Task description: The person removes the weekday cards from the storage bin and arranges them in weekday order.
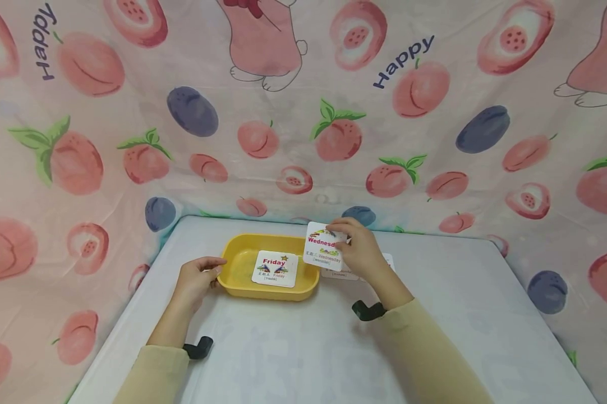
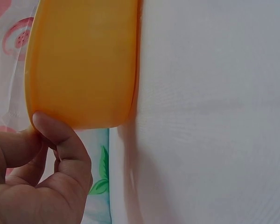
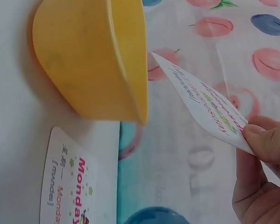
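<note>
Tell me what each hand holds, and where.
The right hand pinches the Wednesday card by its right side; the left hand pinches the yellow tray by its left-end rim.

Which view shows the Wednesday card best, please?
The head view: the Wednesday card faces the camera, mostly readable, though right-hand fingers hide some print. Right wrist shows it steeply slanted; left wrist does not show it.

You face pink, fruit-printed cloth from nine o'clock round to three, bordering the white table.
</note>
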A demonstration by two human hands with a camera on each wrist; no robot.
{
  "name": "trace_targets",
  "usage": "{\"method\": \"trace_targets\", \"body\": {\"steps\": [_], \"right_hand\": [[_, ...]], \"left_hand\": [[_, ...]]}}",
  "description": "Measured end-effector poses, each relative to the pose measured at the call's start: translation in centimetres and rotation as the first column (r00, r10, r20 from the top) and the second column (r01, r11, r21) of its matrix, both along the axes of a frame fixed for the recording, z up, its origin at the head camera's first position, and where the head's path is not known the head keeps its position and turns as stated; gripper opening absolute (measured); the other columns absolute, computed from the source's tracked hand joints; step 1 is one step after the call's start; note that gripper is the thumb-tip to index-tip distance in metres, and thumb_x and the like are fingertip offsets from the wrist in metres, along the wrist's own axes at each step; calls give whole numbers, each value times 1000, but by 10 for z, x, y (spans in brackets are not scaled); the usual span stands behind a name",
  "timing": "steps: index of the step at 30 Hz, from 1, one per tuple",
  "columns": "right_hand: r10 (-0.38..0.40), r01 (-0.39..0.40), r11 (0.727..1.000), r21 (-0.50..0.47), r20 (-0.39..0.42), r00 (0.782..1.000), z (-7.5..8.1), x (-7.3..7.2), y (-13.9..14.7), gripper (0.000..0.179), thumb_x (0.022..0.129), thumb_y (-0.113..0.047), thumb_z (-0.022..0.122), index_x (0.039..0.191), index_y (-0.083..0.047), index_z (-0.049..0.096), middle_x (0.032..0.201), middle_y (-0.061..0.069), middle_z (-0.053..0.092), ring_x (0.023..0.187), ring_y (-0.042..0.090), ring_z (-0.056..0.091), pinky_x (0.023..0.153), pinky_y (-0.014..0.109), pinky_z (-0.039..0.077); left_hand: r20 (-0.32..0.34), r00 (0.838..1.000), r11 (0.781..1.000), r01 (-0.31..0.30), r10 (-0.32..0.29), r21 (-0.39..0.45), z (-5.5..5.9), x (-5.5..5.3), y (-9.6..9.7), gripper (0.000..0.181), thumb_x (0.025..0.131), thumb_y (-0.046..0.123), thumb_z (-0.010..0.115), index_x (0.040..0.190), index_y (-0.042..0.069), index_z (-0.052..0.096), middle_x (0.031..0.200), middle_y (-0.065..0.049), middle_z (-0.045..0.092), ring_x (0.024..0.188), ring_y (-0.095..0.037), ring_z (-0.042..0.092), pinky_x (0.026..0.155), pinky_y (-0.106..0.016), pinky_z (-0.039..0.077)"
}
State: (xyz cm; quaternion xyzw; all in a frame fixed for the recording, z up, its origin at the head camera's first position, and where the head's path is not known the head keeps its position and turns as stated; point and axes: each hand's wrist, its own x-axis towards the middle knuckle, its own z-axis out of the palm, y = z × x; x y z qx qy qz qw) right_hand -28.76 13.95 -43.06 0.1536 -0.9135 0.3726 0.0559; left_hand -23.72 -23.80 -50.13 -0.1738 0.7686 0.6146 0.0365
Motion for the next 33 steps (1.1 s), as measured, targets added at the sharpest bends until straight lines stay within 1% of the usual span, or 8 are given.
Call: {"method": "trace_targets", "body": {"steps": [4, 10, 16, 18, 22, 26, 33], "right_hand": [[-12, 12, 1000, 18, 3, 1000, 0, 1, 11, 40, 100, 1, 69, 137, -15, 74, 150, 2, 62, 139, 29, 58, 105, 47, 58], [-30, 30, 1000, -2, 14, 999, -4, 3, 27, 40, 100, 2, 68, 136, -14, 74, 147, 2, 63, 135, 29, 60, 104, 48, 59], [-63, 63, 998, 2, 37, 997, -10, 3, 43, 40, 100, 1, 69, 136, -16, 74, 146, 0, 64, 124, 28, 63, 101, 46, 58], [-69, 69, 998, 3, 37, 997, -12, 3, 49, 41, 100, 1, 68, 137, -17, 74, 148, 1, 64, 123, 29, 64, 100, 47, 57], [-77, 78, 997, -4, 40, 996, -14, 2, 62, 42, 101, 1, 68, 139, -16, 73, 152, 6, 62, 126, 32, 63, 101, 48, 56], [-89, 89, 996, 1, 46, 995, -18, 2, 76, 42, 101, 2, 67, 139, -14, 73, 154, 8, 62, 125, 33, 63, 102, 49, 55], [-126, 124, 991, 45, 53, 991, -24, 5, 95, 40, 101, 1, 65, 137, -15, 74, 154, 9, 62, 113, 33, 63, 96, 44, 52]], "left_hand": [[-4, 1000, 1000, 0, 0, -3, -1, 0, 1, 29, 106, 2, 60, 133, -5, 70, 133, -19, 60, 88, -16, 59, 70, -22, 57], [-6, 1000, 1000, 2, -2, -1, -2, 0, 0, 29, 106, 2, 61, 133, -4, 70, 132, -19, 61, 88, -16, 59, 70, -23, 57], [-11, 1000, 1000, 6, -6, 2, -1, -1, -1, 28, 106, 2, 62, 132, -5, 70, 132, -19, 61, 87, -16, 59, 70, -23, 58], [-10, 1000, 1000, 4, -4, 1, -1, -1, -1, 28, 106, 2, 61, 132, -4, 70, 131, -19, 61, 87, -16, 59, 70, -23, 58], [-4, 1000, 1000, -4, 4, 9, 1, -1, 0, 28, 106, 2, 61, 132, -5, 70, 130, -18, 61, 87, -16, 59, 70, -23, 58], [8, 1000, 1000, -12, 12, 19, 1, 0, 1, 29, 106, 2, 61, 133, -5, 70, 131, -17, 60, 88, -16, 58, 71, -23, 57], [7, 1000, 1000, -14, 14, 21, 0, -1, 1, 28, 106, 2, 62, 132, -4, 70, 130, -18, 60, 88, -16, 58, 70, -23, 57]]}}
